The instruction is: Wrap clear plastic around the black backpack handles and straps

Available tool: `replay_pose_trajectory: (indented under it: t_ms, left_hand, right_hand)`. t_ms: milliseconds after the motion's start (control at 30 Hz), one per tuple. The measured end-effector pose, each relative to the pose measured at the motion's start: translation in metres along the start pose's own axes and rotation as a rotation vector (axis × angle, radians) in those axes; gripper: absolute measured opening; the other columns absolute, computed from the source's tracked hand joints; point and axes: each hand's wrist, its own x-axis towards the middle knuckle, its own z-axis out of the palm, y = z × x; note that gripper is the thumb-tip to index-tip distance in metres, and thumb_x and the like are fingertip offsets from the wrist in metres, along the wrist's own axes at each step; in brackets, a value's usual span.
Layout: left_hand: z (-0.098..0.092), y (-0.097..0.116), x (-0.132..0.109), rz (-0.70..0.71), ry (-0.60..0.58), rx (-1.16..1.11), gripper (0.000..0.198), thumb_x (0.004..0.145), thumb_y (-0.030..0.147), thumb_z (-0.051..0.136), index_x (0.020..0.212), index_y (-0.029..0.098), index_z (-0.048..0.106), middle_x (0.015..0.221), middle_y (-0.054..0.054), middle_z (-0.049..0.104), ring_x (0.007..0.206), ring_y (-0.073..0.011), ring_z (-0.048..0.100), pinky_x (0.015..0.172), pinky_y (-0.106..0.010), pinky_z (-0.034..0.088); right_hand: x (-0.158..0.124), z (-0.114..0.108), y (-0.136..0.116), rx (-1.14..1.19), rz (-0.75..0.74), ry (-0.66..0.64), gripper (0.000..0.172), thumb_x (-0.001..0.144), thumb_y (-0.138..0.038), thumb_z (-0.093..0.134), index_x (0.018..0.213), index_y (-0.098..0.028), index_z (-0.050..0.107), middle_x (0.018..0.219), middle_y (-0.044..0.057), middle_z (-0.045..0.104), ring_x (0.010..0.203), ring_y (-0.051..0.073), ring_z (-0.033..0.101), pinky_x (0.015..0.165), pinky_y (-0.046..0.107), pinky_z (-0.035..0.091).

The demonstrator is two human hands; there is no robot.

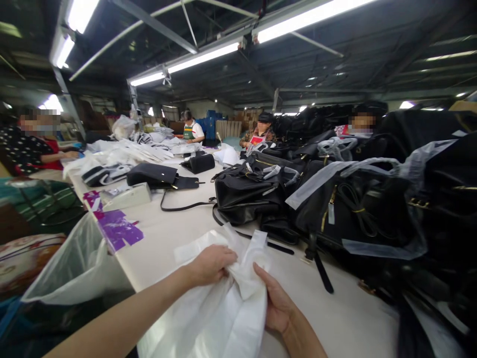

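Note:
A white, see-through plastic bag (208, 318) lies bunched at the near edge of the table, between my two hands. My left hand (213, 263) pinches the film near its gathered top, fingers curled downward. On the other side, my right hand (278, 301) grips the bag's edge, with the thumb on top and the other fingers partly hidden behind the plastic. Just beyond the hands sits a black handbag (249, 194) with its strap trailing on the table.
Black bags with plastic-wrapped handles (357, 214) pile up on the right. A white tape dispenser (126, 198) and purple tape (117, 228) are at the table's left edge. A clear waste bag (85, 263) hangs there. Several co-workers, one in a green apron (189, 131), work around the table.

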Motion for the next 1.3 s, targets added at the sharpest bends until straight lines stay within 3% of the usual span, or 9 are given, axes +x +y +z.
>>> replay_pose_trajectory:
  t_ms: [100, 200, 433, 567, 933, 1000, 1067, 1200, 1300]
  left_hand:
    - [-0.003, -0.003, -0.001, -0.072, 0.015, -0.018, 0.021, 0.07, 0.009, 0.053, 0.083, 0.021, 0.064, 0.089, -0.007, 0.07, 0.097, -0.0284, 0.063, 0.091, -0.038, 0.046]
    - [-0.018, -0.006, -0.006, -0.094, 0.0, -0.088, 0.023, 0.066, 0.008, 0.051, 0.08, 0.022, 0.064, 0.083, -0.003, 0.069, 0.092, -0.0258, 0.064, 0.087, -0.034, 0.046]
    - [-0.065, -0.023, -0.02, -0.22, -0.124, -0.415, 0.024, 0.055, 0.013, 0.051, 0.072, 0.017, 0.068, 0.077, -0.001, 0.07, 0.079, -0.0228, 0.065, 0.069, -0.027, 0.051]
    - [-0.077, -0.026, -0.032, -0.336, -0.205, -0.561, 0.025, 0.05, 0.015, 0.053, 0.068, 0.018, 0.069, 0.062, 0.002, 0.065, 0.064, -0.0203, 0.061, 0.059, -0.027, 0.05]
    - [-0.115, 0.018, -0.077, -0.408, -0.475, -0.771, 0.029, 0.046, 0.015, 0.059, 0.069, 0.023, 0.075, 0.055, 0.003, 0.067, 0.05, -0.0193, 0.057, 0.048, -0.03, 0.05]
    - [-0.111, 0.027, -0.092, -0.4, -0.492, -0.785, 0.031, 0.048, 0.015, 0.059, 0.072, 0.023, 0.075, 0.058, 0.003, 0.068, 0.054, -0.0206, 0.059, 0.051, -0.031, 0.051]
    - [-0.095, 0.036, -0.108, -0.356, -0.473, -0.643, 0.027, 0.05, 0.015, 0.061, 0.072, 0.024, 0.074, 0.063, 0.003, 0.07, 0.064, -0.0239, 0.063, 0.058, -0.033, 0.053]
    - [-0.035, 0.056, -0.135, -0.191, -0.325, 0.05, 0.019, 0.062, 0.014, 0.064, 0.076, 0.021, 0.074, 0.083, -0.008, 0.076, 0.088, -0.0362, 0.069, 0.075, -0.046, 0.055]
    - [0.0, 0.063, -0.142, -0.222, -0.274, 0.172, 0.023, 0.071, 0.014, 0.06, 0.087, 0.019, 0.075, 0.094, -0.013, 0.077, 0.094, -0.0385, 0.071, 0.077, -0.047, 0.056]
  right_hand:
    - [-0.003, -0.002, 0.0, -0.053, -0.044, -0.024, 0.055, 0.076, -0.051, 0.077, 0.106, -0.007, 0.068, 0.095, 0.015, 0.078, 0.105, 0.029, 0.069, 0.102, 0.041, 0.046]
    - [-0.006, -0.007, 0.002, -0.211, -0.07, -0.006, 0.057, 0.063, -0.05, 0.086, 0.099, -0.01, 0.07, 0.088, 0.011, 0.078, 0.095, 0.027, 0.072, 0.1, 0.039, 0.048]
    - [-0.008, -0.001, 0.006, -0.424, -0.122, 0.005, 0.045, 0.051, -0.018, 0.086, 0.093, -0.01, 0.072, 0.085, 0.012, 0.078, 0.076, 0.025, 0.072, 0.085, 0.038, 0.053]
    - [-0.007, 0.003, 0.008, -0.476, -0.124, 0.055, 0.036, 0.052, -0.014, 0.079, 0.088, -0.013, 0.074, 0.08, 0.009, 0.078, 0.074, 0.025, 0.071, 0.078, 0.038, 0.054]
    - [-0.016, 0.029, 0.02, -0.77, -0.165, 0.128, 0.035, 0.054, -0.015, 0.07, 0.089, -0.016, 0.072, 0.079, 0.005, 0.076, 0.075, 0.024, 0.068, 0.071, 0.034, 0.051]
    - [-0.016, 0.031, 0.024, -0.814, -0.198, 0.134, 0.036, 0.052, -0.011, 0.066, 0.087, -0.016, 0.072, 0.075, 0.002, 0.075, 0.071, 0.021, 0.066, 0.067, 0.03, 0.048]
    - [-0.015, 0.031, 0.029, -0.838, -0.219, 0.133, 0.033, 0.052, -0.009, 0.062, 0.083, -0.016, 0.072, 0.072, 0.0, 0.073, 0.069, 0.019, 0.064, 0.067, 0.028, 0.046]
    - [-0.014, 0.026, 0.037, -0.841, -0.214, 0.138, 0.028, 0.054, -0.01, 0.065, 0.08, -0.019, 0.071, 0.071, -0.002, 0.073, 0.074, 0.02, 0.065, 0.074, 0.029, 0.048]
    - [-0.019, 0.024, 0.036, -0.83, -0.155, 0.134, 0.032, 0.056, -0.013, 0.07, 0.087, -0.019, 0.071, 0.073, 0.0, 0.074, 0.073, 0.021, 0.067, 0.073, 0.032, 0.05]
